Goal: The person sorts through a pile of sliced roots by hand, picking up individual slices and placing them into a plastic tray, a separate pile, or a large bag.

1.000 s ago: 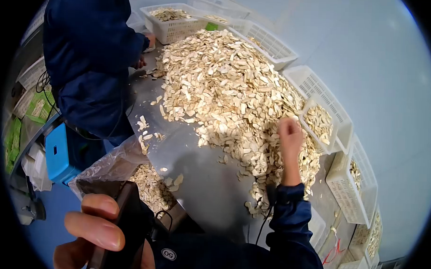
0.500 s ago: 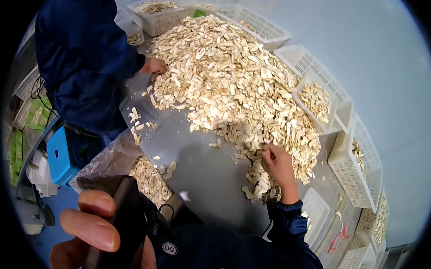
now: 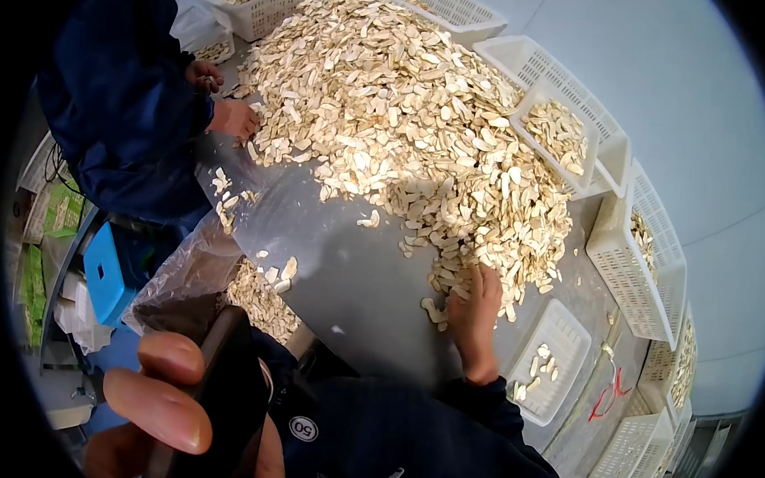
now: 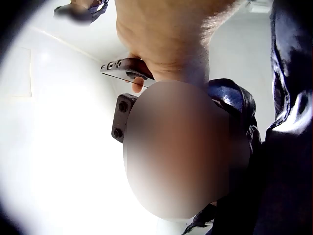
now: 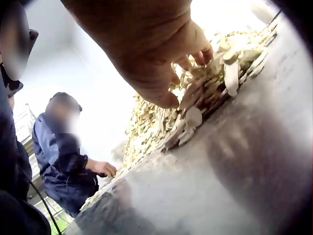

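The right hand (image 3: pixel 476 322) reaches into the near edge of a large heap of pale dried slices (image 3: pixel 387 113), which lies on the metal bench (image 3: pixel 339 280). Its fingers bend over the slices and touch them, thumb and fingertips apart; no slice is plainly pinched in that grip. The left hand (image 3: pixel 158 404) is clamped round a dark phone (image 3: pixel 226 385), fingers on one side and thumb on the other. The step in hand looks like picking through loose slices one-handed; the next move would call for a light closing of the fingertips, without scattering the edge. A shallow white tray (image 3: pixel 569 334) with a few slices sits beside the heap, and another person's hands (image 3: pixel 232 118) are at its far side. A round patch (image 3: pixel 303 428) on the dark clothing seems to read "50"; no brand is legible on the phone.
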A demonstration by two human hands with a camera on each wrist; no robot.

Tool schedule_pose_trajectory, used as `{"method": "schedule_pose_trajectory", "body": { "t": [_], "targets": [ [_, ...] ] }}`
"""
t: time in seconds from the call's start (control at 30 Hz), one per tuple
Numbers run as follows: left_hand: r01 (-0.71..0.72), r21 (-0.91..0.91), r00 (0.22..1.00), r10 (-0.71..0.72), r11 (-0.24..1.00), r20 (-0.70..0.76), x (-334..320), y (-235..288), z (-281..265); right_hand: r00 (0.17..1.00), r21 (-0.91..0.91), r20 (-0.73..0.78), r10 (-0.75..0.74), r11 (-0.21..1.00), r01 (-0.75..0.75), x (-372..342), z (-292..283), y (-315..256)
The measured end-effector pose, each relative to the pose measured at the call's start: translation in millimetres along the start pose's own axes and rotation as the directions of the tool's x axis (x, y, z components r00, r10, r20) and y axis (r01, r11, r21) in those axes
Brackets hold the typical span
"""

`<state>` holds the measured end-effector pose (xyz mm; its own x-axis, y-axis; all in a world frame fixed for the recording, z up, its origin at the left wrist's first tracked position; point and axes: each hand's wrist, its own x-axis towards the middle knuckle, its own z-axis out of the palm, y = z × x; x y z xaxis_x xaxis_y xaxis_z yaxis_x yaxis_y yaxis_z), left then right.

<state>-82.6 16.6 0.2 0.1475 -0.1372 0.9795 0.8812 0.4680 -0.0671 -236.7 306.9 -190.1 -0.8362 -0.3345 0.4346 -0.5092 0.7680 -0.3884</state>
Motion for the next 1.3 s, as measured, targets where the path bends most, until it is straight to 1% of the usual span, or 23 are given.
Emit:
{"method": "schedule_pose_trajectory", "body": {
  "t": [0.17, 0.2, 0.3, 0.33, 0.43, 0.47, 0.57, 0.63, 0.7, 0.73, 0.8, 0.83, 0.87, 0.97, 1.0, 1.1, 1.13, 1.2, 1.23, 1.3],
  "targets": [
    [0.026, -0.011, 1.000, -0.026, 1.000, -0.002, -5, 4, 1, 0.984, 0.116, 0.105, -0.143, 0.985, 0.131, 2, 29, -34],
    [0.032, -0.011, 0.999, -0.032, 0.999, -0.006, -5, 4, 1, 0.980, 0.183, 0.147, -0.133, 0.977, 0.105, 2, 28, -43],
    [0.043, -0.013, 0.999, -0.043, 0.999, -0.013, -8, 6, -2, 0.974, 0.363, 0.175, -0.144, 0.929, 0.073, 2, 26, -46],
    [0.047, -0.014, 0.999, -0.047, 0.999, -0.022, -9, 6, -2, 0.984, 0.297, 0.059, -0.169, 0.944, 0.144, 5, 22, -45],
    [0.063, -0.023, 0.997, -0.064, 0.998, -0.037, -10, 4, -4, 0.999, 0.124, 0.029, 0.012, 0.992, -0.015, 3, -2, -31],
    [0.073, -0.026, 0.996, -0.074, 0.997, -0.042, -11, 4, -2, 0.999, 0.041, 0.041, -0.025, 0.999, 0.023, 4, -14, -27],
    [0.105, -0.019, 0.994, -0.105, 0.994, -0.024, -11, 5, -3, 0.958, 0.098, 0.230, 0.171, 0.975, -0.197, -10, -18, -19],
    [0.109, -0.043, 0.994, -0.109, 0.993, -0.008, -9, 4, -3, 0.908, 0.190, 0.376, 0.186, 0.943, -0.272, -12, -15, -27],
    [0.115, -0.073, 0.993, -0.114, 0.991, 0.020, -7, 4, -3, 0.838, 0.272, 0.515, 0.182, 0.892, -0.361, -15, -7, -41],
    [0.120, -0.083, 0.992, -0.118, 0.989, 0.034, -6, 5, -4, 0.864, 0.283, 0.497, 0.081, 0.926, -0.250, -17, 8, -38],
    [0.127, -0.099, 0.991, -0.120, 0.987, 0.066, -4, 7, -6, 0.885, 0.443, 0.465, 0.002, 0.865, -0.235, -7, 18, -54],
    [0.139, -0.084, 0.989, -0.135, 0.987, 0.052, -7, 11, -9, 0.895, 0.520, 0.445, -0.037, 0.824, -0.224, -1, 22, -61],
    [0.151, -0.068, 0.988, -0.148, 0.986, 0.039, -13, 17, -13, 0.930, 0.534, 0.365, -0.043, 0.828, -0.172, 4, 29, -62],
    [0.145, -0.031, 0.989, -0.143, 0.989, 0.046, -11, 19, -16, 0.903, 0.350, 0.430, -0.020, 0.925, -0.146, 17, 28, -53],
    [0.134, -0.025, 0.990, -0.133, 0.991, 0.051, -8, 17, -15, 0.930, 0.303, 0.358, -0.080, 0.952, -0.035, 19, 32, -50],
    [0.099, -0.015, 0.993, -0.098, 0.995, 0.063, -3, 11, -12, 0.920, 0.286, 0.299, -0.255, 0.943, 0.169, 33, 41, -44],
    [0.090, -0.010, 0.995, -0.090, 0.996, 0.049, -3, 10, -11, 0.901, 0.323, 0.331, -0.280, 0.931, 0.171, 42, 37, -54],
    [0.072, 0.001, 0.997, -0.072, 0.997, 0.026, -4, 10, -11, 0.865, 0.338, 0.323, -0.383, 0.901, 0.272, 56, 39, -65],
    [0.098, 0.038, 0.994, -0.100, 0.994, 0.042, -4, 11, -14, 0.844, 0.347, 0.317, -0.433, 0.881, 0.322, 59, 40, -67],
    [0.151, 0.116, 0.985, -0.160, 0.982, 0.070, -6, 21, -23, 0.826, 0.357, 0.314, -0.468, 0.864, 0.354, 59, 55, -61]
  ]
}}
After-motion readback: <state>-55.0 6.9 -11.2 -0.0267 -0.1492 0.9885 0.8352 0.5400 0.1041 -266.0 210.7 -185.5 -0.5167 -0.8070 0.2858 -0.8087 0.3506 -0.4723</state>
